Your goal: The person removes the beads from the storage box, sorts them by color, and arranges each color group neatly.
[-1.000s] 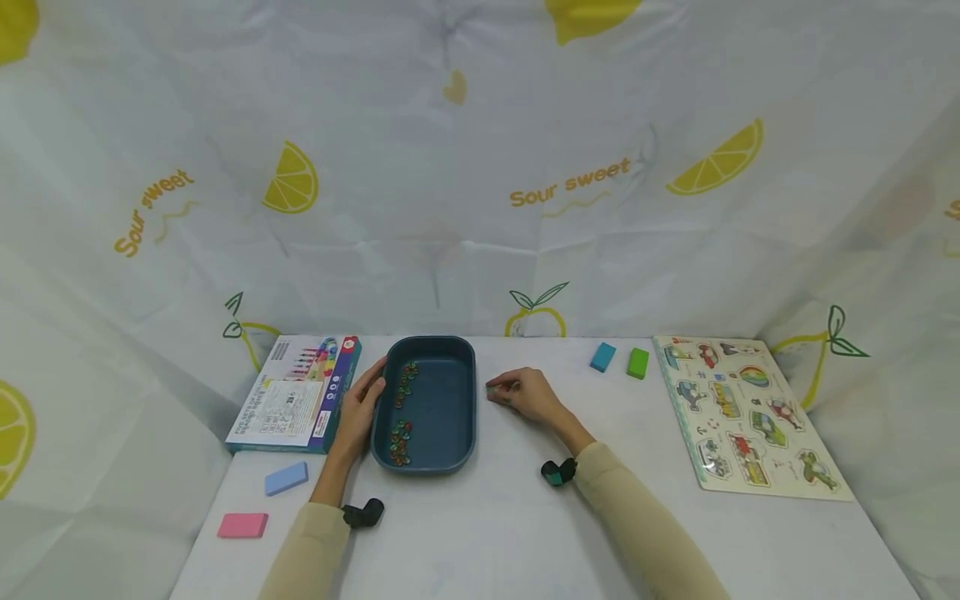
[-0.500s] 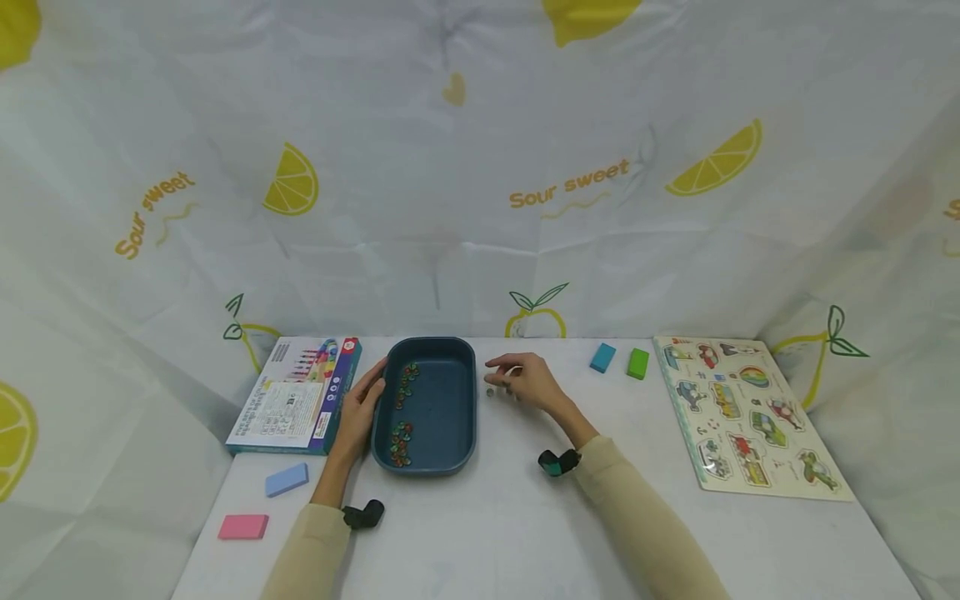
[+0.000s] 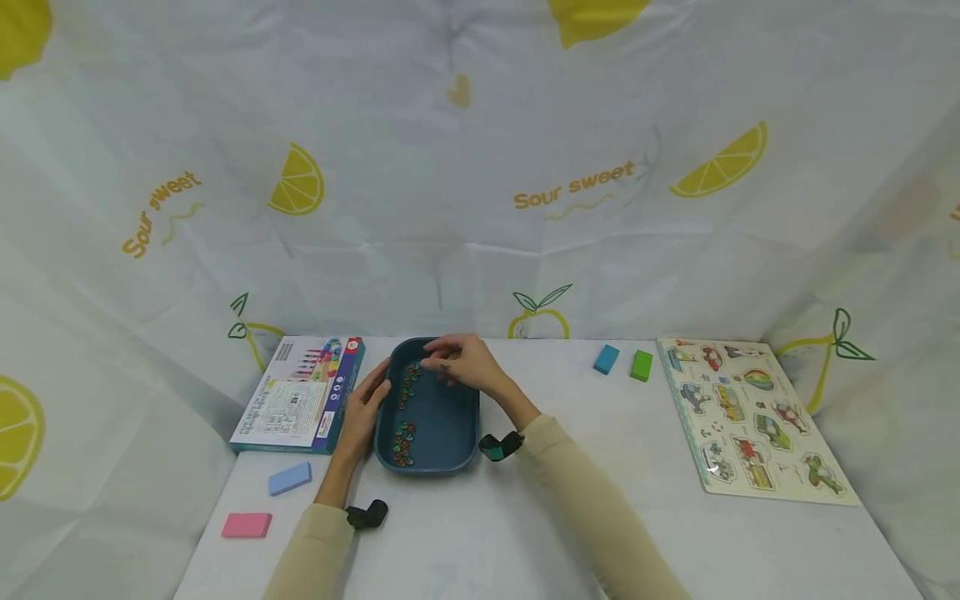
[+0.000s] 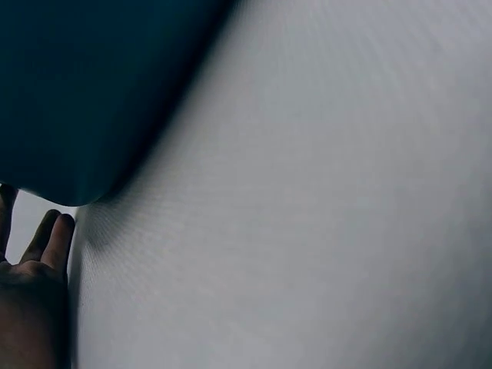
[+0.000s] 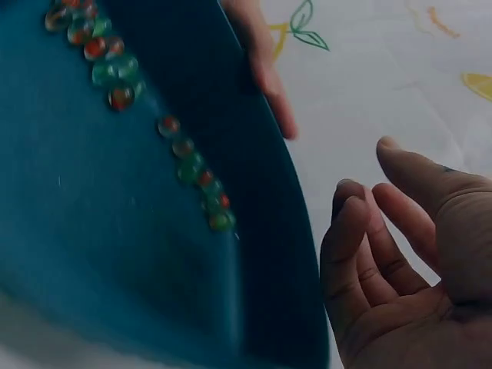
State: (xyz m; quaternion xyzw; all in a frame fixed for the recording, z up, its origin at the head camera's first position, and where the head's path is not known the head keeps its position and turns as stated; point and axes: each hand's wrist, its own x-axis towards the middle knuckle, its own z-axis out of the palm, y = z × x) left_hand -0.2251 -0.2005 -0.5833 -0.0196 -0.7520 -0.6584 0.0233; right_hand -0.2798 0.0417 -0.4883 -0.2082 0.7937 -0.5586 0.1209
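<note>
In the head view a dark blue rectangular tray [image 3: 438, 429] stands on the table. Two clusters of green and orange glass marbles [image 3: 402, 442] lie along its left side, seen larger as marbles [image 5: 115, 71] in the right wrist view. My left hand [image 3: 362, 417] rests against the tray's outer left wall, with fairly straight fingers [image 4: 58, 238] in the left wrist view. Over the tray's far part hovers my right hand [image 3: 468, 362]. Its thumb and fingers are apart in the right wrist view, and no marble shows between them.
A printed box [image 3: 296, 396] lies left of the tray. Nearer me are a light blue block [image 3: 289, 478] and a pink block [image 3: 246, 525]. Back right are a blue block [image 3: 606, 359], a green block [image 3: 641, 365] and a picture puzzle board [image 3: 753, 421]. Patterned cloth hangs behind.
From the table right of the tray, my right hand has moved left to over the tray. The small marbles seen by its fingers no longer show on the table. My left hand stays put.
</note>
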